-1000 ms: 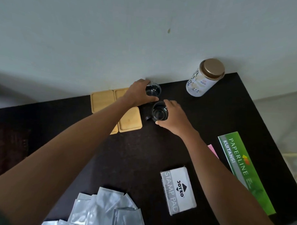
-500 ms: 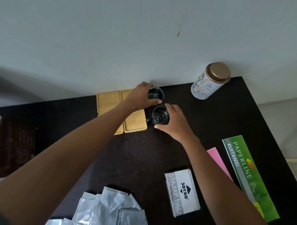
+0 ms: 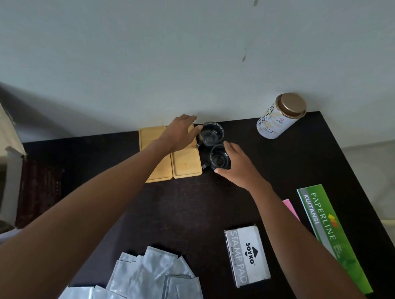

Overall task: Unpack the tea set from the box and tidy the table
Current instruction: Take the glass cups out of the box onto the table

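Two small glass cups sit on the black table (image 3: 212, 217) just right of the wooden coasters (image 3: 187, 164), which lie side by side against the wall. The far glass cup (image 3: 211, 134) stands beside the coasters' back corner; the near glass cup (image 3: 219, 159) stands just in front of it, almost touching. Your left hand (image 3: 181, 132) reaches over the coasters with its fingers loosely spread, the fingertips touching the far cup's rim. Your right hand (image 3: 238, 166) curls around the near cup, thumb and fingers holding its side. Further right of the coasters, a tin with a gold lid (image 3: 280, 116) stands at the wall. Nearer you lie a Joyko stamp pad box (image 3: 246, 256), a green Paperline receipt book (image 3: 330, 234) and a heap of silver sachets (image 3: 147, 279).
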